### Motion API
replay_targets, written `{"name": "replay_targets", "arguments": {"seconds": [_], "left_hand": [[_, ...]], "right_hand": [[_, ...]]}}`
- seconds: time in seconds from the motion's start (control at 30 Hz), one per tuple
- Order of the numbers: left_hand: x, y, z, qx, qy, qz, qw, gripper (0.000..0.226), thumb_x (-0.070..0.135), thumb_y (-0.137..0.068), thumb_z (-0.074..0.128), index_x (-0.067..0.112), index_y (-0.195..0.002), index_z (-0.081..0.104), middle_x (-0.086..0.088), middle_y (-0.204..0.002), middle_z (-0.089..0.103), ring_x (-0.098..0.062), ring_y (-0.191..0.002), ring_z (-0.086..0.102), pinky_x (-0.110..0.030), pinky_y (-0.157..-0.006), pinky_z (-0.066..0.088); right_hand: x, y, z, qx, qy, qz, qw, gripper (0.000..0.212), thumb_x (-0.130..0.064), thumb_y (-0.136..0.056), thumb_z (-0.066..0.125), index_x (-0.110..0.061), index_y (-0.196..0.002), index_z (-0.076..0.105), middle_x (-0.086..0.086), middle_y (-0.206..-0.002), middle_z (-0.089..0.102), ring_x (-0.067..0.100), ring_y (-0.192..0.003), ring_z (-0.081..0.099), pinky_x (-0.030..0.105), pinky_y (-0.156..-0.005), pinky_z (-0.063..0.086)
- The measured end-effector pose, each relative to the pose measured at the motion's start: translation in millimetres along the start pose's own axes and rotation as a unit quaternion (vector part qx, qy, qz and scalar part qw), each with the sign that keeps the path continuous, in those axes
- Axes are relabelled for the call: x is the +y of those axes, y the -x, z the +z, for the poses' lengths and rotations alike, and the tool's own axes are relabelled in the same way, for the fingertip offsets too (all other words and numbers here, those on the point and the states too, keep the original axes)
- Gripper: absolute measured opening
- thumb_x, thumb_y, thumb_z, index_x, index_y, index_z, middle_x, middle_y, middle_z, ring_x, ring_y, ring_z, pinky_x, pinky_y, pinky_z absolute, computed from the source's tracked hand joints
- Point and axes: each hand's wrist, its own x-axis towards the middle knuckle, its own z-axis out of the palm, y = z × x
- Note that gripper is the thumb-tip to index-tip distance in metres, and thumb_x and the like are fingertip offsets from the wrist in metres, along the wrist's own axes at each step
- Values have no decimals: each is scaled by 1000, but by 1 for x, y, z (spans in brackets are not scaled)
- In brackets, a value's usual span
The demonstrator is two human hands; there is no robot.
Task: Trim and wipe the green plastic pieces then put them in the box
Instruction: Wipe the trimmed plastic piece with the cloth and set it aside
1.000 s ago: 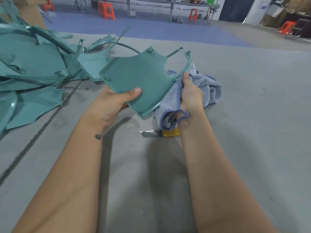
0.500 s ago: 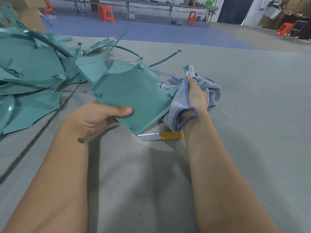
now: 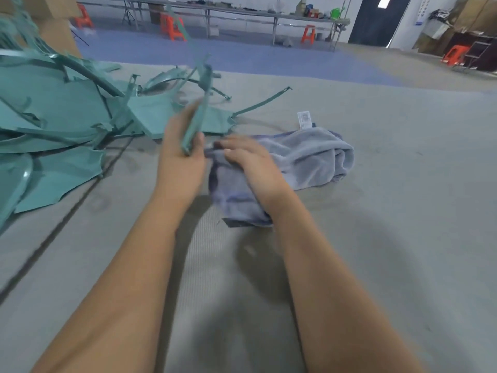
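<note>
The left hand (image 3: 180,154) grips a flat green plastic piece (image 3: 197,111) edge-on to the camera, so that it reads as a thin, stiff slat rising up and away from the palm; the thumb and fingers are curled round its lower end. Motion blur smears this part, and its outline cannot be made out clearly. The right hand (image 3: 250,160) lies palm down on a grey-blue cloth (image 3: 309,157), its fingers bent and bunching the soft, napped fabric just beside the left thumb; it appears to be gripping a fold, though the blur leaves that uncertain. The cloth is thick terry with a darker blue hem, heaped in loose rolls on the table (image 3: 376,238), with a small white label (image 3: 304,120) standing up at its far edge. A dark flat corner (image 3: 236,223) pokes out from under the near end of the cloth.

The table is covered in a pale grey, finely ribbed matting. To the left sits a pile of green plastic pieces (image 3: 67,117): smooth, matte, teal sheets with curved cut edges, thin arched strips and narrow sprue-like rods sticking out at angles. One long rod (image 3: 262,103) lies slanted on the table beyond the cloth.

Farther back, a blue floor carries orange stools (image 3: 173,28) beside a long metal bench (image 3: 242,13), and brown cardboard (image 3: 57,30) stands behind the pile.
</note>
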Motion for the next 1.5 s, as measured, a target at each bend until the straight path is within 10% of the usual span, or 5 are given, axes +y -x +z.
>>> {"name": "replay_targets", "arguments": {"seconds": [0.2, 0.47, 0.67, 1.03, 1.5], "left_hand": [[-12, 8, 7, -136, -322, 90, 933, 65, 11, -82, 49, 41, -140, 46, -11, -146, 37, -30, -130, 42, -49, -104, 39], [-14, 10, 10, -139, -394, 26, 908, 74, 27, -79, 65, 35, -146, 36, -13, -145, 37, -32, -134, 34, -46, -106, 31], [-9, -3, -9, -37, -12, -108, 993, 63, -7, -88, 48, 24, -142, 41, -2, -144, 43, -12, -128, 48, -22, -96, 45], [99, 40, 83, -144, 12, -45, 988, 29, 14, -91, 57, 18, -118, 64, 8, -97, 67, 1, -84, 64, -10, -69, 49], [165, 393, 223, -556, 156, -241, 780, 25, 4, -95, 53, 15, -110, 37, -9, -108, 56, -11, -62, 63, -22, -38, 49]], "right_hand": [[-1, 6, -6, -88, -220, 11, 972, 63, -48, -97, 42, 1, -136, 51, 18, -135, 57, 27, -124, 56, 42, -111, 40], [4, 1, 0, 98, -94, -9, 991, 29, -6, -98, 43, -11, -81, 66, -3, -71, 71, 8, -66, 66, 21, -61, 54], [-4, 9, -22, 258, -186, 26, 948, 20, 0, -93, 41, 0, -79, 54, 6, -76, 58, 25, -79, 54, 56, -94, 50], [-37, 105, -102, 344, -167, -65, 922, 25, -10, -93, 54, -16, -69, 56, -5, -59, 62, 10, -54, 58, 21, -48, 44], [65, 471, -265, 654, -34, 0, 756, 18, -20, -91, 68, -14, -75, 62, 2, -82, 71, 17, -76, 67, 32, -67, 56]]}}
